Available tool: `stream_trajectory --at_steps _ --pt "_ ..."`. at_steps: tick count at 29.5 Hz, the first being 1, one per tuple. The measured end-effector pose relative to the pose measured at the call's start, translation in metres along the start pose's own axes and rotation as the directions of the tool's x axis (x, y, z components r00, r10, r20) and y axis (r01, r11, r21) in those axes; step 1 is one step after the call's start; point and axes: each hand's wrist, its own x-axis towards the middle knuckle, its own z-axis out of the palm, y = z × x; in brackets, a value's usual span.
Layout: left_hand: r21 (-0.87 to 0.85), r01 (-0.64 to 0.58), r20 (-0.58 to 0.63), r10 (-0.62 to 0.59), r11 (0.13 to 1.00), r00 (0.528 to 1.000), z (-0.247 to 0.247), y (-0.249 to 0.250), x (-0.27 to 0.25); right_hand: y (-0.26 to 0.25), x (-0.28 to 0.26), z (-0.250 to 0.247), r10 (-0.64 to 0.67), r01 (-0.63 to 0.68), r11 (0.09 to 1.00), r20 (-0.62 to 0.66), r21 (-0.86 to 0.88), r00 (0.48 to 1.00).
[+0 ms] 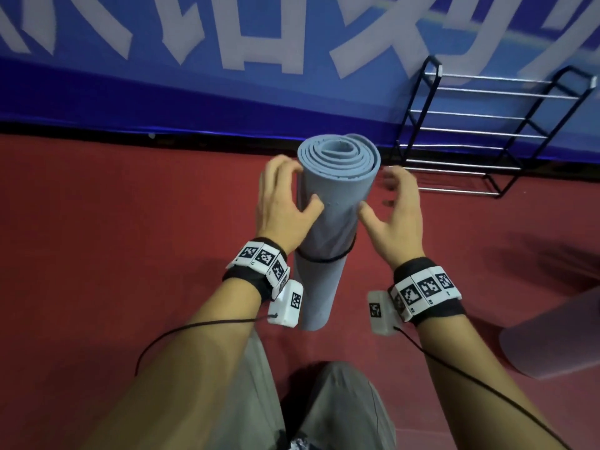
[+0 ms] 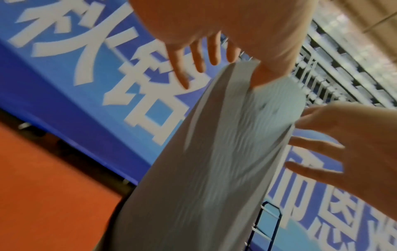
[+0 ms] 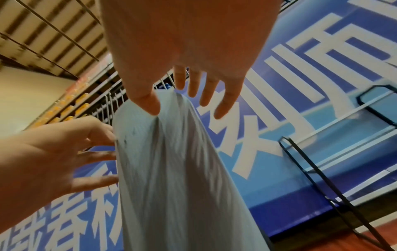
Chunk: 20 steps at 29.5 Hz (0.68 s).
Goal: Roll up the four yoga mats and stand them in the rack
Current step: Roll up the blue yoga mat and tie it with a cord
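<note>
Mat (image 1: 334,203) blue-grey, rolled, black-banded, upright

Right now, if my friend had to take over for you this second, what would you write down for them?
Left hand: fingers and thumb curled round the upper part of the rolled grey-blue foam yoga mat.
Right hand: open, fingers spread beside the roll, thumb touching it.
The mat stands upright between the hands, a thin black band round its middle. It is rolled but not in the rack.
The black wire rack with silver bars stands empty against the blue banner, ahead to the right.
A purple mat lies unrolled on the red floor at right.
Left: rack this roll, then roll and rack the rest. The other mats are out of view.
</note>
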Motion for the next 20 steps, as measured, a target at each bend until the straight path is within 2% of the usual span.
stream_trajectory --at_steps 1,3,5,6,8,11,13,16,20 --pt "0.049 -0.027 0.052 0.024 0.998 0.998 -0.004 0.007 0.011 -0.007 0.014 -0.002 -0.036 0.037 0.999 0.044 -0.033 0.998" --pt "0.123 -0.090 0.241 0.058 0.988 0.969 -0.009 0.020 0.031 -0.022 0.038 -0.004 -0.070 0.098 0.985 0.196 -0.140 0.978" --pt "0.207 -0.115 0.439 0.013 0.971 0.898 -0.011 0.028 0.045 -0.032 0.051 -0.004 -0.038 0.110 0.973 0.327 -0.204 0.944" --pt "0.252 -0.110 0.492 -0.029 0.962 0.870 -0.013 0.032 0.050 -0.035 0.053 -0.004 -0.016 0.098 0.970 0.345 -0.222 0.938" --pt "0.339 -0.128 0.528 -0.075 0.932 0.846 -0.017 0.037 0.056 -0.041 0.050 -0.003 0.004 0.073 0.971 0.319 -0.229 0.948" --pt "0.452 -0.219 0.559 -0.084 0.865 0.825 -0.020 0.045 0.062 -0.046 0.042 0.005 -0.006 0.066 0.974 0.264 -0.216 0.964" --pt "0.484 -0.240 0.555 -0.083 0.841 0.828 -0.017 0.045 0.064 -0.047 0.042 0.010 -0.030 0.087 0.971 0.247 -0.222 0.968" --pt "0.475 -0.199 0.546 -0.109 0.857 0.830 -0.013 0.046 0.071 -0.047 0.047 0.011 -0.056 0.121 0.963 0.260 -0.242 0.964" --pt "0.486 -0.102 0.520 -0.193 0.868 0.832 -0.014 0.058 0.077 -0.057 0.053 0.007 0.066 0.022 0.961 0.303 -0.277 0.951"
